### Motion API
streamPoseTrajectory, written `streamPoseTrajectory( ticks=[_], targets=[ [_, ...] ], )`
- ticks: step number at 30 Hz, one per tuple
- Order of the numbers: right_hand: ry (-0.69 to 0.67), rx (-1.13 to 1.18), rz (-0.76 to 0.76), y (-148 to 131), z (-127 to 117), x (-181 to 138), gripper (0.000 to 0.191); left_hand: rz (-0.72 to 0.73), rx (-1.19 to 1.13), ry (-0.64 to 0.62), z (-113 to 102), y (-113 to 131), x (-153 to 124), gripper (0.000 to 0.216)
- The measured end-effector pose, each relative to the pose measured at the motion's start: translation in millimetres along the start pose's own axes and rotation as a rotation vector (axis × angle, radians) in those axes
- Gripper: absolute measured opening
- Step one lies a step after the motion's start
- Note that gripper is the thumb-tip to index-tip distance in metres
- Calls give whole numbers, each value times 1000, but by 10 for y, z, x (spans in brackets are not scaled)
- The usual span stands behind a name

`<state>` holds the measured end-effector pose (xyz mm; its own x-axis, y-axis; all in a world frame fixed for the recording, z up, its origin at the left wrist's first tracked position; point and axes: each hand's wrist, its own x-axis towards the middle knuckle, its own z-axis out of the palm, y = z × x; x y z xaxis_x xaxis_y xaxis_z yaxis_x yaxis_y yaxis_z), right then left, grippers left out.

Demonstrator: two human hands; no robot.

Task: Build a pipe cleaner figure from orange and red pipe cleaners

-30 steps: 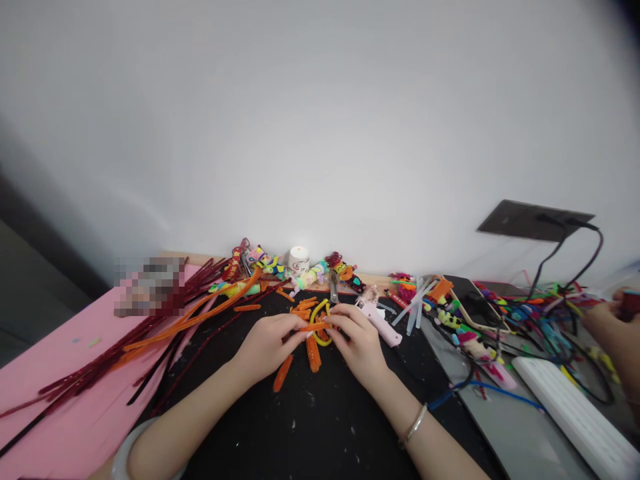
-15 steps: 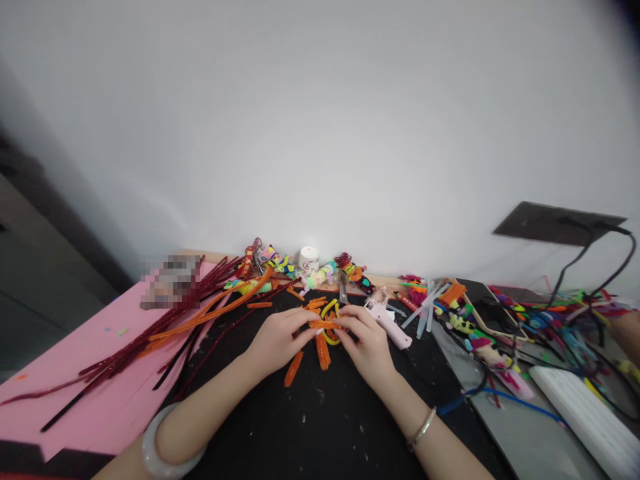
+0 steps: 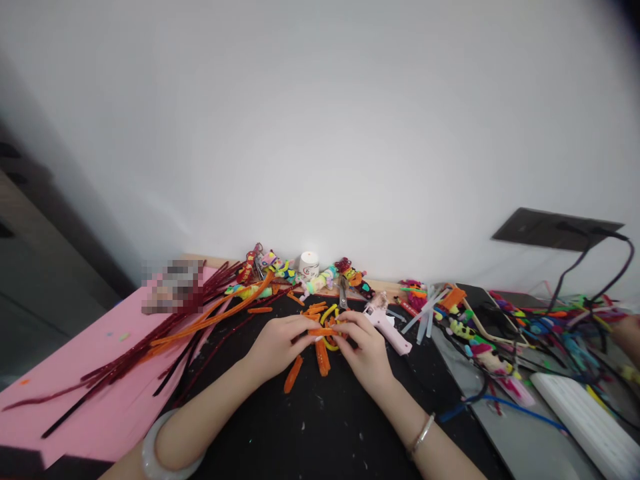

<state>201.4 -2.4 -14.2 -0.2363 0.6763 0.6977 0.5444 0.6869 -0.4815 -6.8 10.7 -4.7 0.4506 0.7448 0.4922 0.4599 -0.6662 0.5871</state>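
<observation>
Between my two hands a short orange pipe cleaner piece (image 3: 323, 331) is held level over the black mat (image 3: 300, 440). My left hand (image 3: 280, 343) pinches its left end between thumb and fingers. At the other end the fingers of my right hand (image 3: 363, 347) close on it. Under and just behind the hands lie more cut orange pieces (image 3: 323, 359) and a bent yellow pipe cleaner (image 3: 329, 311), partly hidden by the fingers. One loose orange strip (image 3: 293, 375) rests near my left wrist. Beyond the pile stand scissors (image 3: 343, 293), partly hidden.
Long dark red pipe cleaners (image 3: 150, 333) lie across a pink sheet (image 3: 115, 380) on the left. To the right are a pink glue gun (image 3: 393, 330), glue sticks (image 3: 425, 313), a phone (image 3: 487, 313), cables and a white power strip (image 3: 585, 420). Another person's hand (image 3: 627, 333) shows at the right edge.
Both hands keep hold of the orange piece, almost in the same spot. The whole view has shifted slightly, with things appearing a little lower.
</observation>
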Motion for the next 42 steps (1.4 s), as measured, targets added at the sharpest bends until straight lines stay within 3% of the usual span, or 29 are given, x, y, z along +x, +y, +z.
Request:
streamPoseTrajectory(
  ticks=[42],
  targets=[
    [-46,156,94,-34,-18,-7,18,-58,-116,-41,2,54,26,13]
  ],
)
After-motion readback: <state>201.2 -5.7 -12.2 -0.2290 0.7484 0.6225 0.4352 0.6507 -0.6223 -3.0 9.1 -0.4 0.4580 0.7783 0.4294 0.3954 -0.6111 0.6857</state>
